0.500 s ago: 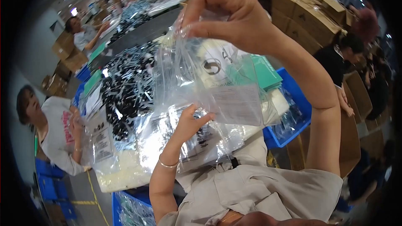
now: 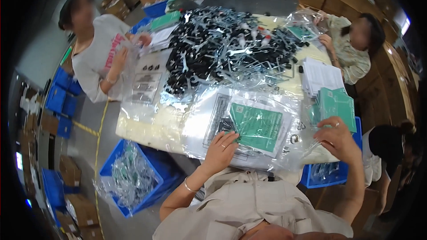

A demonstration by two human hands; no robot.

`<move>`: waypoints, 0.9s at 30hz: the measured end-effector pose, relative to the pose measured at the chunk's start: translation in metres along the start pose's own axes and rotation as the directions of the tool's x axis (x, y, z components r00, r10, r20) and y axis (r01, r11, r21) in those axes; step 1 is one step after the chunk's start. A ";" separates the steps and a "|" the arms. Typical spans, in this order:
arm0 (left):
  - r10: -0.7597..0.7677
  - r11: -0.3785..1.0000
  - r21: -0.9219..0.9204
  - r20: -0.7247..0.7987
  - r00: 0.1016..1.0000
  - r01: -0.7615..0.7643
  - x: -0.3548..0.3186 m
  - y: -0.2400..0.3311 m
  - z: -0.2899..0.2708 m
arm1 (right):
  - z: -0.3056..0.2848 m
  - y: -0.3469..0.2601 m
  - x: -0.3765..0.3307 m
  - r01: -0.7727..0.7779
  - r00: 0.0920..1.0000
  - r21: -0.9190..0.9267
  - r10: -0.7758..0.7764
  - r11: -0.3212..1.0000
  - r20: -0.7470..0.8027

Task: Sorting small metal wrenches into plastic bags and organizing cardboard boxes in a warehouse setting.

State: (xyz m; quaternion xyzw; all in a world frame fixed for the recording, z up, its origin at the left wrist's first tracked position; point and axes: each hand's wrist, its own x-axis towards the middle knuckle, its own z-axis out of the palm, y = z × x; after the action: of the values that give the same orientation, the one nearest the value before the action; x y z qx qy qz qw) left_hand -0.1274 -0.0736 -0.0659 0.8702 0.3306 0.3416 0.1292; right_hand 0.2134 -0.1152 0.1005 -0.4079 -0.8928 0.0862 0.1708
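Observation:
A clear plastic bag lies flat on the table's near edge, with a green card and a white printed sheet inside it. My left hand rests on the bag's near side, fingers spread and fingertips at the green card's lower left corner. My right hand is out to the right, its fingers curled on the lower edge of a stack of green cards. Whether it has one card lifted off the stack is hard to tell.
A big heap of black and silver bagged parts covers the table's middle. White leaflets are stacked at the right. Blue bins stand below the table edge. One co-worker works at the left, another at the right.
Both hands held the clear bag up in the air before. Now the bag lies on the table, my left hand rests on it and my right hand has gone to the green card stack.

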 end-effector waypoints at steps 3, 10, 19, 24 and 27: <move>-0.020 0.999 0.036 0.044 0.999 0.018 -0.008 -0.002 -0.001 | 0.027 0.010 -0.014 -0.193 0.981 -0.023 0.193 0.981 -0.010; 0.041 0.959 -0.281 -0.006 0.999 -0.041 0.030 0.035 0.000 | 0.021 0.001 0.002 -0.185 0.979 -0.042 0.181 0.982 -0.090; -0.075 0.643 -0.674 0.419 0.905 0.364 0.120 0.074 0.044 | 0.022 -0.004 0.035 0.014 1.000 -0.104 -0.016 0.994 -0.017; -0.047 0.215 -0.844 0.493 0.869 0.490 0.120 0.015 0.085 | 0.005 0.038 0.057 -0.066 0.953 0.084 0.038 0.994 0.301; -0.205 0.189 -0.816 0.512 0.834 0.547 0.116 0.001 0.106 | 0.005 0.076 0.129 -0.256 0.962 0.335 0.205 0.907 0.180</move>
State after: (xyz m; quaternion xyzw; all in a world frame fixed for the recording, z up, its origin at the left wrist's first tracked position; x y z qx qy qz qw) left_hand 0.0087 0.0030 -0.0837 0.5507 0.2471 0.2936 0.7413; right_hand 0.1861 0.0326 0.1037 -0.4661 -0.8176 0.2940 0.1669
